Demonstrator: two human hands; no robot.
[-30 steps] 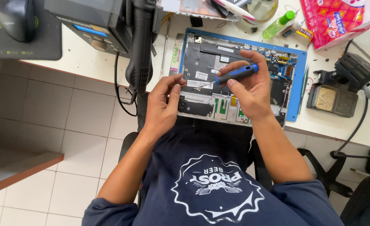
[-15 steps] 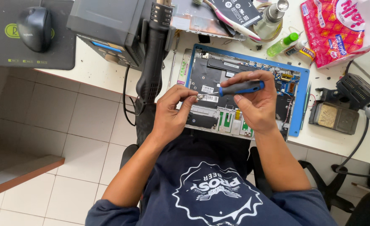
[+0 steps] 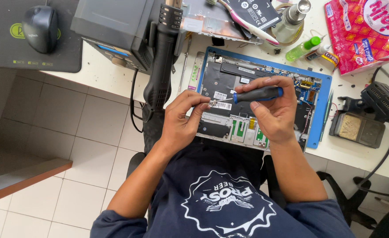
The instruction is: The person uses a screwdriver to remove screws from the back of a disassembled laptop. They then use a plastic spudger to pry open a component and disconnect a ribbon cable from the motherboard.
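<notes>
The right hand (image 3: 276, 115) grips a blue-handled screwdriver (image 3: 251, 94) while left hand (image 3: 182, 121) fingertips pinch its tip above the opened laptop (image 3: 229, 79).

1. The person wears a dark navy short-sleeved shirt (image 3: 221, 194).
2. The sleeves (image 3: 115, 222) end above the elbows, so both forearms are bare.
3. A white printed emblem (image 3: 227, 205) sits on the chest: a round badge with a jagged, saw-toothed rim, lettering across its middle and a wavy shape beneath.
4. From the head camera the emblem appears upside down.
5. The left hand (image 3: 181, 123) is bare, with no glove, ring or watch showing.
6. The right hand (image 3: 273, 112) is likewise bare, and its wrist carries no band.
7. The shirt cloth lies loosely, with soft folds near the shoulders.
</notes>
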